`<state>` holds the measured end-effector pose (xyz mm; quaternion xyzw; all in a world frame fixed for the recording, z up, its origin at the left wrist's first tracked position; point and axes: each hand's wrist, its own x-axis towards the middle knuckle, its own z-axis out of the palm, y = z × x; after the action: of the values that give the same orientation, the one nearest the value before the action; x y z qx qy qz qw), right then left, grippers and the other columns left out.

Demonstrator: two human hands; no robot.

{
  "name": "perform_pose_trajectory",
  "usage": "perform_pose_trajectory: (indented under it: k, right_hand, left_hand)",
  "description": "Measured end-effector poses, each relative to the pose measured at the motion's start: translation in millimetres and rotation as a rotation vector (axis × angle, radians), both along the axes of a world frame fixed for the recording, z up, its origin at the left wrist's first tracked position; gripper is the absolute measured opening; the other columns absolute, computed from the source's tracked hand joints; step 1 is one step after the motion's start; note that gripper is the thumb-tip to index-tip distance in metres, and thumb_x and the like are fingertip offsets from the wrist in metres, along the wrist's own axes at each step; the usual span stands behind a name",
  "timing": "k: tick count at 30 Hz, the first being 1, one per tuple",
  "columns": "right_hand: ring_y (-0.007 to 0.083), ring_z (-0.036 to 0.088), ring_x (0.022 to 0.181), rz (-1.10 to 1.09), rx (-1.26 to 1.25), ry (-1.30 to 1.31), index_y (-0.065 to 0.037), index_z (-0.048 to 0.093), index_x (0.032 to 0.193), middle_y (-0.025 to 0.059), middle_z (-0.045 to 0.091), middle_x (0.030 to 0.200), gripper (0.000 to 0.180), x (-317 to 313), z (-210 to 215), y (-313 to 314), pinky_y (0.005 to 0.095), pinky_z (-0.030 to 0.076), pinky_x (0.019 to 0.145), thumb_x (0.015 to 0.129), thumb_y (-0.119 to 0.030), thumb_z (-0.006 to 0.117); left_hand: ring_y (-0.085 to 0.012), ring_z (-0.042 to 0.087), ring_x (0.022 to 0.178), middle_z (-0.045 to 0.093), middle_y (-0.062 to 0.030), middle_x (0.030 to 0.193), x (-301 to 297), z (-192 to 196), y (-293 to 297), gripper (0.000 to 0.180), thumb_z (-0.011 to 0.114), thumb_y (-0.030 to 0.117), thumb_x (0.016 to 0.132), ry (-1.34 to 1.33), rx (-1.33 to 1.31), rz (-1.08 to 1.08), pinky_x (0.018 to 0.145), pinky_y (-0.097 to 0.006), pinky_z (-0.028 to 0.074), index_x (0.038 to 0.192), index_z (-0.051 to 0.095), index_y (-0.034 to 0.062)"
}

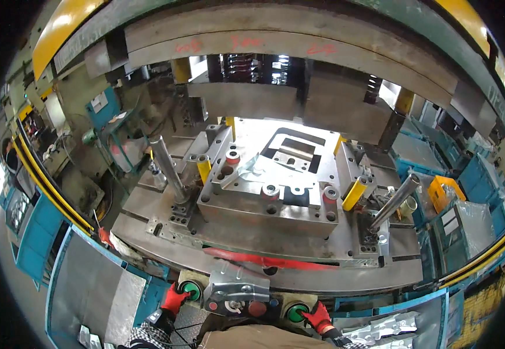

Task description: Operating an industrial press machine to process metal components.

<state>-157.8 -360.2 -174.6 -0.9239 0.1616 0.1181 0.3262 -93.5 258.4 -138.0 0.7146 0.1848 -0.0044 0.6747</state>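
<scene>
I stand at a stamping press. My left hand point(174, 299), in a red glove, rests on the left green round button point(191, 289) of the control box point(236, 288) at the press front. In the same kind of glove, my right hand point(318, 317) presses on the right green round button point(295, 313). A shiny bent sheet-metal part point(246, 168) lies on the grey lower die block point(270, 200) between the guide posts. The upper die point(276, 52) hangs well above it.
Two steel guide pillars point(168, 166) point(395, 200) rise beside the die, with yellow stops point(354, 193) near them. Blue bins with metal parts point(380, 328) sit at lower right, a flat sheet stack point(98, 291) at lower left. Yellow-black rails point(49, 186) border both sides.
</scene>
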Motion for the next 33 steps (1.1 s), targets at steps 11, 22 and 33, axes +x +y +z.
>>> perform_pose_trajectory:
  k: [11,22,33]
  right_hand:
    - [0.0435,0.06,0.13,-0.015,-0.137,-0.033,0.004,0.051,0.141,0.0293,0.06,0.139,0.117,0,-1,8,0.0506,0.051,0.107,0.064,-0.077,0.085]
    - [0.0418,0.058,0.133,0.016,-0.072,-0.059,0.004,0.043,0.152,0.0268,0.06,0.143,0.126,1,-17,2,0.0483,0.049,0.11,0.064,-0.076,0.085]
    - [0.0454,0.058,0.13,0.018,-0.03,0.047,0.005,0.046,0.147,0.0308,0.059,0.139,0.12,4,24,12,0.051,0.049,0.108,0.066,-0.074,0.085]
  left_hand:
    - [-0.0091,0.059,0.067,0.071,-0.0003,0.098,-4,2,3,0.057,0.088,0.008,0.083,0.056,0.08,0.001,0.054,-0.027,0.045,0.134,0.062,0.0066]
    - [-0.0204,0.069,0.109,0.073,-0.0085,0.122,-6,13,-2,0.067,0.091,0.005,0.077,0.068,0.062,0.034,0.095,-0.036,0.058,0.138,0.06,-0.0002]
    - [-0.0252,0.07,0.114,0.074,-0.0122,0.123,2,21,26,0.069,0.094,0.023,0.079,0.051,0.026,-0.107,0.098,-0.039,0.056,0.137,0.063,0.0011]
